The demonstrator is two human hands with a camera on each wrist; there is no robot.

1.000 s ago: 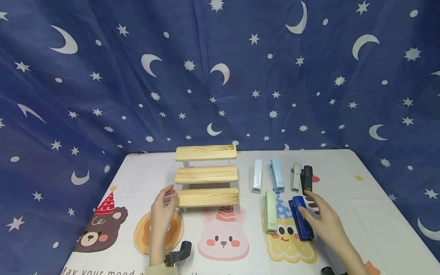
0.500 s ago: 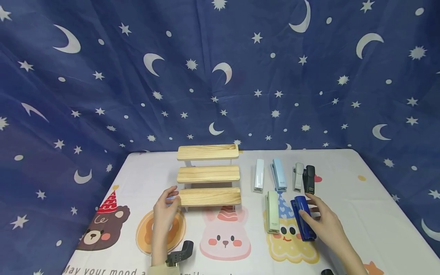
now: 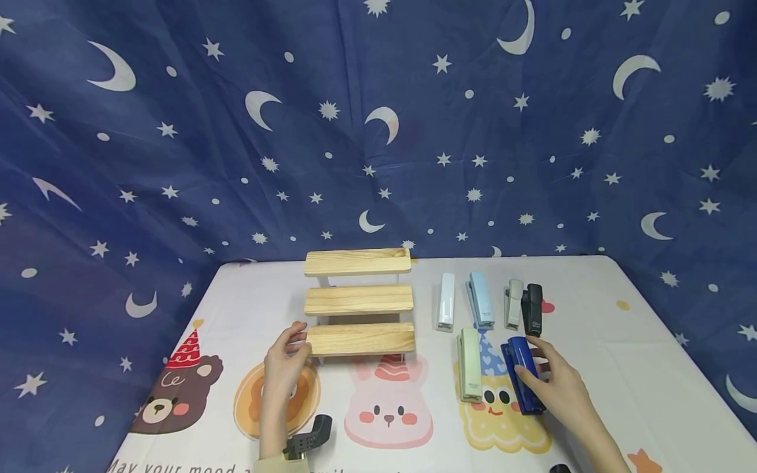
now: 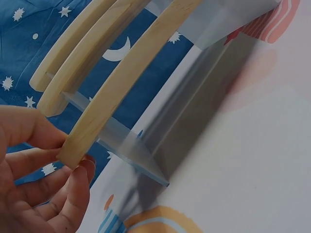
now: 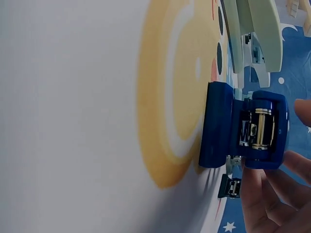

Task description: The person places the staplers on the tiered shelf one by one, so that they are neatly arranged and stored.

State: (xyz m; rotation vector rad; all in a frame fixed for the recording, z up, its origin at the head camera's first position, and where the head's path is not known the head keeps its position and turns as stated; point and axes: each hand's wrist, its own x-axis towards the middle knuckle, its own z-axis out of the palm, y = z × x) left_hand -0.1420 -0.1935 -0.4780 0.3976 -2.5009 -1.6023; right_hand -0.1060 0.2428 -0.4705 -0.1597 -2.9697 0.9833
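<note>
Head, blue stapler: blue stapler [image 3: 523, 353] on table [image 3: 656, 387], just left of right hand [image 3: 560, 387]; long axis runs mostly front to back, far end angled a bit left.
Head, nearer hand: right, thumb over stapler's top, fingers along its right side; left hand [image 3: 284, 362] well apart, at left end of bottom board [image 3: 361, 339] of wooden rack.
Head, other staplers: pale green stapler [image 3: 470, 365] just left of blue one; white stapler [image 3: 446, 302], light blue stapler [image 3: 482, 301], gray stapler [image 3: 514, 304], black stapler [image 3: 534, 309] farther back.
Head, writing: "May your mood a" printed along table's near edge, rest blocked by sleeve [image 3: 280, 464] or cut off; tiny marks on staplers too small to read.
Left wrist, left hand: thumb and fingers close together, pinching board's end; clear leg [image 4: 131, 143] beneath.
Left wrist, writing: none legible.
Right wrist, right hand: part-spread, thumb a slight gap off stapler's top, fingers by its side; fingertips hidden, can't tell if they press.
Right wrist, blue stapler: end-on to camera; no label legible.
</note>
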